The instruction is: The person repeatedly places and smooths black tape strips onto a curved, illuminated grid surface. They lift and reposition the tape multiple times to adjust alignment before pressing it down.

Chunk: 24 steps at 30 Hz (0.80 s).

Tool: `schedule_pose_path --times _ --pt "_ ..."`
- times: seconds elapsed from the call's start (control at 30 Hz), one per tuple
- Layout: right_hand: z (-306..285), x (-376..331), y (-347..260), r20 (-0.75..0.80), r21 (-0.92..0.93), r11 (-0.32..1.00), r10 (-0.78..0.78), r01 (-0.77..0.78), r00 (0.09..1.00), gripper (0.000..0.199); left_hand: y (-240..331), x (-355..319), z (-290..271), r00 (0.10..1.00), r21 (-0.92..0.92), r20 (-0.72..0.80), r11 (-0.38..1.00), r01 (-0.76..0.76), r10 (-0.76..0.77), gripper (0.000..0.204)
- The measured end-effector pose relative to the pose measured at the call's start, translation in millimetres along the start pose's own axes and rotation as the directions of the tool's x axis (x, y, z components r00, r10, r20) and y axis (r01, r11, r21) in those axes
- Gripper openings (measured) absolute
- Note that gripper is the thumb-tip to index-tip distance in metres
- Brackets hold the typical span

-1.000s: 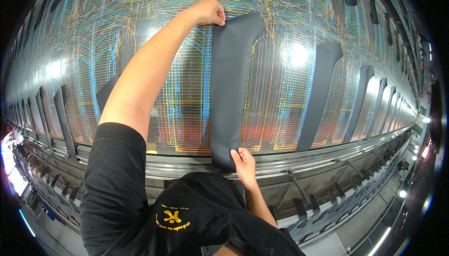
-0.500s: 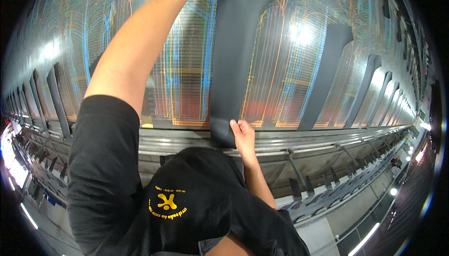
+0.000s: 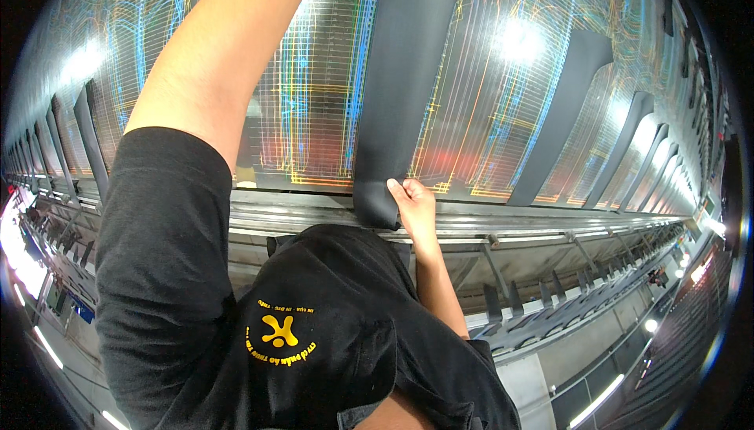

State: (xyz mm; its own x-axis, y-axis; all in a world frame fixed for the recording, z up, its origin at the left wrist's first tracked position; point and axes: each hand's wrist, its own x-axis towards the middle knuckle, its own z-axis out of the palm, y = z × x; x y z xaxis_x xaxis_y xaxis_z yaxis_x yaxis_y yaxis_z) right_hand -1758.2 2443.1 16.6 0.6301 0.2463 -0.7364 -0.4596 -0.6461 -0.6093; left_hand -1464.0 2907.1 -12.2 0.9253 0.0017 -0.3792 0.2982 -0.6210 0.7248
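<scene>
A long dark grey fabric piece [image 3: 402, 76] lies lengthwise on the shiny table [image 3: 314, 139], which is covered with blue, orange and yellow lines. Its near end droops over the table's front edge. My right hand [image 3: 414, 199] pinches the piece's right side close to that end, thumb on top. My left forearm [image 3: 228, 45] stretches far across the table, left of the fabric. The left hand itself lies beyond the upper edge of the view, and so does the far end of the fabric.
Another dark fabric piece [image 3: 561, 120] lies to the right, with several more in a row farther along. Similar pieces [image 3: 92, 139] line the left side. A metal rail [image 3: 503, 222] runs along the table's front edge, right by my body.
My left hand has gone out of view past the top edge. The view has shifted slightly, and my right hand keeps its pinch on the fabric's near end.
</scene>
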Motion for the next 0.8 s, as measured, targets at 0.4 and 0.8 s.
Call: schedule_pose_path --times 0.4,0.8 --pt "4 4 3 -0.036 0.002 0.997 0.078 -0.078 0.996 0.037 13 -9 -5 0.999 0.006 0.004 0.999 0.054 -0.054 0.016" --pt "6 4 0 -0.046 0.057 0.995 0.082 -0.079 0.996 0.039 12 -31 33 0.824 0.531 -0.375 0.827 -0.185 0.425 0.012"
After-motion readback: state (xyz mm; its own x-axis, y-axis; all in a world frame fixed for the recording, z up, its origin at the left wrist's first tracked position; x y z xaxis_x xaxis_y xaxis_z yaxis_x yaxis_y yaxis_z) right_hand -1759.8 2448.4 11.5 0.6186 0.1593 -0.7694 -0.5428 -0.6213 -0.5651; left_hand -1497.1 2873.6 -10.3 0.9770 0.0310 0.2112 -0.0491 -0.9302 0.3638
